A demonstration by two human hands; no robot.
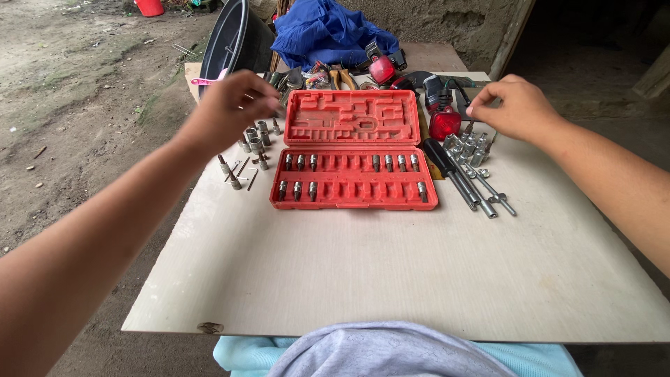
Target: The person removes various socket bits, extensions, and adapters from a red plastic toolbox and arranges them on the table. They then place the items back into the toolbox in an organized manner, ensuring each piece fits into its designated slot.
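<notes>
Grey cloth (387, 349) nearest — beyond, left hand (227, 112) pinches above loose steel sockets (255, 136); right hand (513, 105) pinches over another cluster (469, 148); red plastic case (352, 150) holds twelve bits.

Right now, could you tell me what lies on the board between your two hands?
In the head view, the open red socket case lies between the left hand and the right hand, its lid laid back and its tray partly filled with sockets.

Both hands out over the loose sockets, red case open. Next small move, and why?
Probably lower the left hand onto the loose sockets just beneath its fingertips and pinch one. The red case beside them shows many empty slots, and the right hand is already at the other pile of sockets.
</notes>
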